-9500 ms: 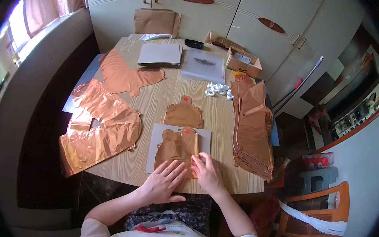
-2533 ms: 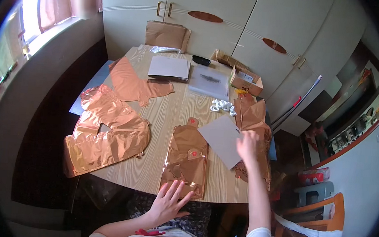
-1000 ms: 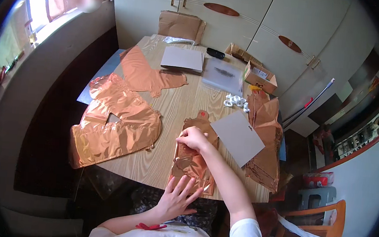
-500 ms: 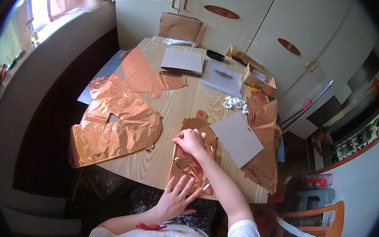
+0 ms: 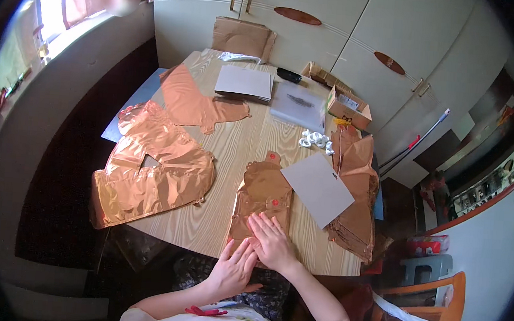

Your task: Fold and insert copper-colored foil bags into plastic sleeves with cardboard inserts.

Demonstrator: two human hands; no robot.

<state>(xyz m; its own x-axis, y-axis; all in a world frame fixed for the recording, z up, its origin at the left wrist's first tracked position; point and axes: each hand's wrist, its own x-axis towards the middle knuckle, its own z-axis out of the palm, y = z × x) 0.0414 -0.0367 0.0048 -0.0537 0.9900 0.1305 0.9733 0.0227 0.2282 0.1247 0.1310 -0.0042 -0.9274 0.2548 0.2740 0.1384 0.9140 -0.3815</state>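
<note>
A copper-coloured foil balloon [image 5: 264,185], folded into a flat narrow strip, lies at the table's near edge in front of me. My right hand [image 5: 273,243] rests flat on its lower part, fingers stretched out together. Beside it, my left hand [image 5: 233,272] is open at the near end of the foil, its fingertips close to the right hand. A large uninflated foil balloon [image 5: 171,181] with a triangular hole is spread out to the left. Behind that lies another flat foil piece [image 5: 183,97]. A pale card [image 5: 318,189] sits just right of the folded balloon.
Folded copper foil [image 5: 353,198] is piled along the table's right edge. Farther back are white ribbon rolls [image 5: 314,141], a clear plastic bag [image 5: 297,106], a stack of white sheets [image 5: 244,81], a black object [image 5: 288,75] and an open cardboard box [image 5: 349,106]. A wooden chair [image 5: 454,303] stands at lower right.
My right hand has moved down the folded balloon towards me and gone from curled fingers to a flat palm. More of the foil's upper part shows. My left hand has barely shifted.
</note>
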